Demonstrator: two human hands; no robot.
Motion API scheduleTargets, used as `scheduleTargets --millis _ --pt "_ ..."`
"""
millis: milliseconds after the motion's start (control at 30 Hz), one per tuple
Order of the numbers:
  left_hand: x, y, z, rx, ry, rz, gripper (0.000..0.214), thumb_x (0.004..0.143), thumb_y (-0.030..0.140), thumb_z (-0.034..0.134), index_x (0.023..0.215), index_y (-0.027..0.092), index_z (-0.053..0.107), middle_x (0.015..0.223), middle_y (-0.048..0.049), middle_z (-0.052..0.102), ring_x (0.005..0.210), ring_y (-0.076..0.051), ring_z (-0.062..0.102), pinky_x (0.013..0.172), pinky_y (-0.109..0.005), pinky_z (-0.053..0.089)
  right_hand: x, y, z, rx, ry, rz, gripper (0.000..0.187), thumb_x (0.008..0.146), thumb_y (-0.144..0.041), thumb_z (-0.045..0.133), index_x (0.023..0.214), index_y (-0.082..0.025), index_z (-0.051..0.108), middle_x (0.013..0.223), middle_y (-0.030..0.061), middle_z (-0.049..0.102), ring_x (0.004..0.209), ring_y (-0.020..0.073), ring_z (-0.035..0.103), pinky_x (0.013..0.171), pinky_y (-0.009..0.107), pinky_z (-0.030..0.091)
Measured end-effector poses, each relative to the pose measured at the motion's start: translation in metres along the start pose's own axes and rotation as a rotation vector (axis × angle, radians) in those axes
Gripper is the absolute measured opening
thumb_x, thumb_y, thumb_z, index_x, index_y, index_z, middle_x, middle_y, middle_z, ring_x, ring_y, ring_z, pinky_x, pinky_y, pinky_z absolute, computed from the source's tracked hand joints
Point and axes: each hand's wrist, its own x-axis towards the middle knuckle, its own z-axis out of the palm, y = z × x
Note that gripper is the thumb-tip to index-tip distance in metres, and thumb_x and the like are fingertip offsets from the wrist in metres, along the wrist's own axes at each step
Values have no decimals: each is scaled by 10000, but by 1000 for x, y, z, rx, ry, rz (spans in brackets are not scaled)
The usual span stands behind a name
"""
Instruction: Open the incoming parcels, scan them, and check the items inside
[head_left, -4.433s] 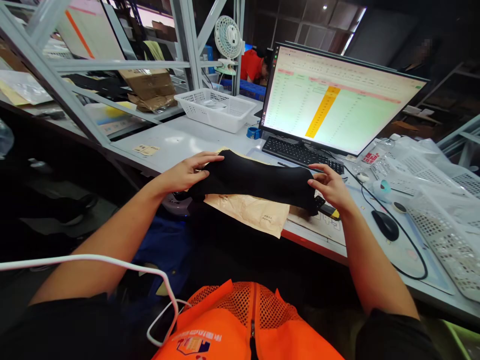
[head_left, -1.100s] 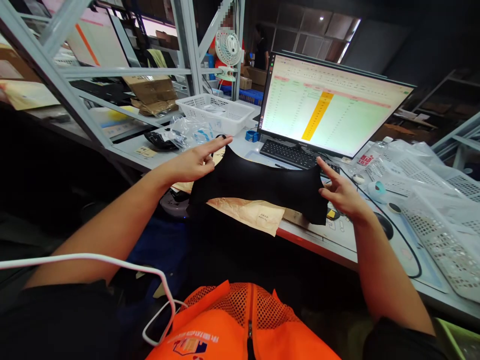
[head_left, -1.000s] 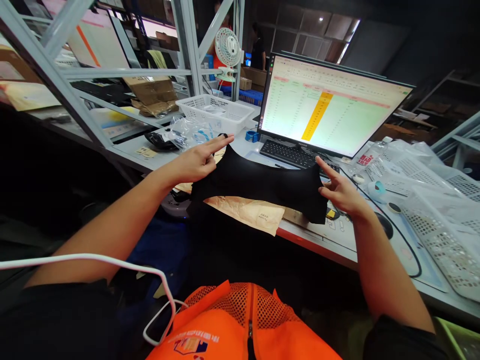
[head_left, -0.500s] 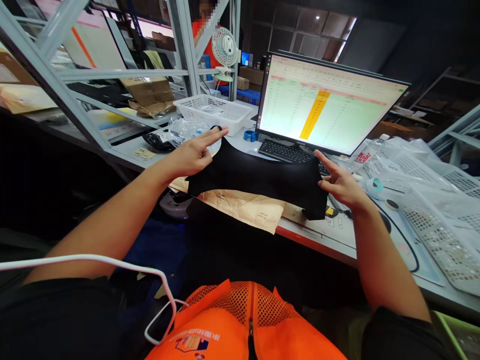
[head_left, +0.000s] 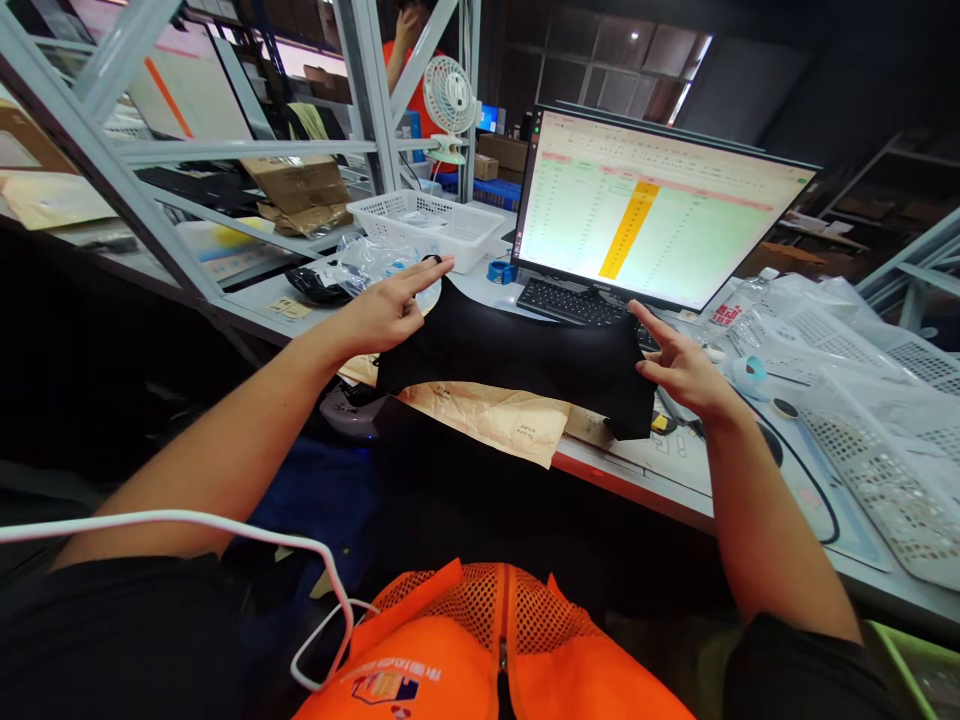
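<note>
A black stretchy garment (head_left: 525, 350), wide and short, is spread between my two hands above the table's front edge. My left hand (head_left: 394, 310) pinches its upper left corner, with the index finger pointing forward. On the other side my right hand (head_left: 679, 365) grips the upper right corner, the thumb below and a finger stretched forward. Exactly what kind of garment it is, I cannot tell. Beneath it a crumpled tan paper mailer (head_left: 495, 420) with small handwriting sticks out over the table edge.
Behind the garment stand a keyboard (head_left: 559, 300) and a lit monitor (head_left: 660, 210). A white basket (head_left: 480, 235), clear plastic bags (head_left: 367, 262) and a blue tape roll (head_left: 501, 271) lie left of it. White crates (head_left: 862, 450) crowd the right. A person (head_left: 405, 50) stands beyond the fan (head_left: 448, 95).
My hands and the garment have barely moved. In the background the other person has a hand raised to the head.
</note>
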Motion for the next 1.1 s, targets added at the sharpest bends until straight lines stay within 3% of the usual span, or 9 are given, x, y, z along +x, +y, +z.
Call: scheduleTargets --millis 400,500,633,733,833,933,1100 --pt "1 -2 4 -30 -11 2 845 862 142 470 1696 158 336 1734 -71 361 1615 -280 312 1350 -451 216 -1 4 1 45 -9 12 967 821 -252 692 1708 -340 319 1479 67 632 673 157 635 462 282 424" --pt "1 -5 10 -120 3 -38 808 890 172 477 1688 156 351 1732 -96 361 1591 -294 358 1299 -441 343 0 4 6 80 -31 4 957 848 -264 693 1711 -369 292 1662 58 459 619 102 554 478 275 420" --pt "3 -17 26 -353 -12 -122 812 923 271 503 1709 230 303 1765 -114 276 1402 -297 588 1165 -449 514 4 5 17 82 -42 -37 974 880 -299 687 1722 -410 210 1798 38 146 654 87 547 558 287 519" --pt "9 -23 37 -470 2 -141 820 936 320 490 1722 280 257 1780 -89 237 1432 -293 560 1202 -479 476 11 7 21 -20 -20 -65 958 902 -302 659 1727 -411 184 1803 32 112 772 120 638 704 321 603" --pt "20 -22 43 -540 62 -138 826 935 349 463 1726 281 235 1796 -61 162 1481 -296 509 1221 -488 457 21 10 21 -217 51 -93 905 918 -312 636 1727 -360 234 1786 46 209 1102 239 705 862 372 629" --pt "30 -21 47 -625 129 -143 834 944 364 456 1729 259 197 1801 -47 142 1483 -304 505 1202 -477 482 30 12 20 -354 111 -139 864 934 -337 623 1724 -306 275 1774 56 248 1402 337 580 1027 439 601" --pt "32 -14 54 -566 176 -216 718 988 378 449 1681 217 354 1756 -58 315 1457 -317 534 1192 -431 485 30 32 27 -299 150 -190 809 982 -432 626 1716 -310 309 1775 37 240 1530 346 451 1179 431 505"
